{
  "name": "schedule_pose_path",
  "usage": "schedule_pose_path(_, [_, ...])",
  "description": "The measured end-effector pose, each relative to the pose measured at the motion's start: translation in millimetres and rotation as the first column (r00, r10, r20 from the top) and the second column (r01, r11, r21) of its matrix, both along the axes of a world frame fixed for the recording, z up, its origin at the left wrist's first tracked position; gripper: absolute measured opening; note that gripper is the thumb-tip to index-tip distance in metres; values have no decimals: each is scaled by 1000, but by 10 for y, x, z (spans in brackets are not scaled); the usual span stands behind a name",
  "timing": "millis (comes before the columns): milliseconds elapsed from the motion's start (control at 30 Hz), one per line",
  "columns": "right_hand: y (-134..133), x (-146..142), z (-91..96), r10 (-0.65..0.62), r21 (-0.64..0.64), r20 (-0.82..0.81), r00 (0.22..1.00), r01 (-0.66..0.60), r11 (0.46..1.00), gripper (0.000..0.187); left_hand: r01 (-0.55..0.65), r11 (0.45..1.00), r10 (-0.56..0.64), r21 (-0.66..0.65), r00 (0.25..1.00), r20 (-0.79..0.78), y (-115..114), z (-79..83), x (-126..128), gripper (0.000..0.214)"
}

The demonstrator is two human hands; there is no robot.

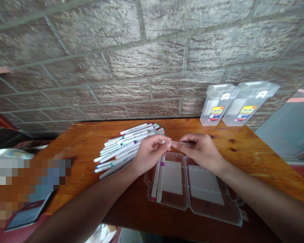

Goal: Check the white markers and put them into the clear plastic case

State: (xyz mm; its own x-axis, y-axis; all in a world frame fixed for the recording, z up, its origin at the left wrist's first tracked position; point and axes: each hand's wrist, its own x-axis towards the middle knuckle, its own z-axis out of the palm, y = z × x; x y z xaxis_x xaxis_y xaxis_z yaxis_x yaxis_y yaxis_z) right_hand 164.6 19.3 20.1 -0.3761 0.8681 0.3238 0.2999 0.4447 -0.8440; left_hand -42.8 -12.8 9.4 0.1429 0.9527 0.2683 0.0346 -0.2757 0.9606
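My left hand (150, 152) and my right hand (201, 148) are raised over an open clear plastic case (186, 182). Between their pinched fingers runs a thin, pale, see-through strip (183, 143), seen nearly edge-on; its exact kind is unclear. The case lies flat with its two halves spread apart, and a white sheet shows in each half. Two white markers (160, 182) stand side by side along the left half's outer edge, their upper ends partly hidden by my left hand. A pile of white markers (131, 141) with coloured ends lies left of that hand.
Two closed clear plastic containers (216, 104) with labels stand at the wooden table's (73, 145) back right, near the brick wall (147, 67). At the lower left, a dark flat device (27, 212) is partly covered by a blurred patch.
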Motion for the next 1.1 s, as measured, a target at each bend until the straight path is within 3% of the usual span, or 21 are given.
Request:
schedule_pose_path(167, [34, -12, 30, 56, -118, -185, 981, -79, 990, 28, -37, 999, 37, 3, 999, 38, 18, 56, -16, 28])
schedule_pose_path(333, [76, 0, 35, 53, -289, -320, 946, -151, 946, 29, -58, 997, 61, -40, 996, 70, 30, 86, -28, 31])
schedule_pose_path(500, [93, 18, -10, 24, -373, -427, 904, -200, 906, 31, -71, 996, 77, -51, 991, 109, 46, 91, -31, 32])
schedule_pose_path(1100, [86, 15, 25, -26, -384, -563, 826, -234, 893, 28, -82, 995, 92, -54, 973, 211, 84, 53, -69, 27])
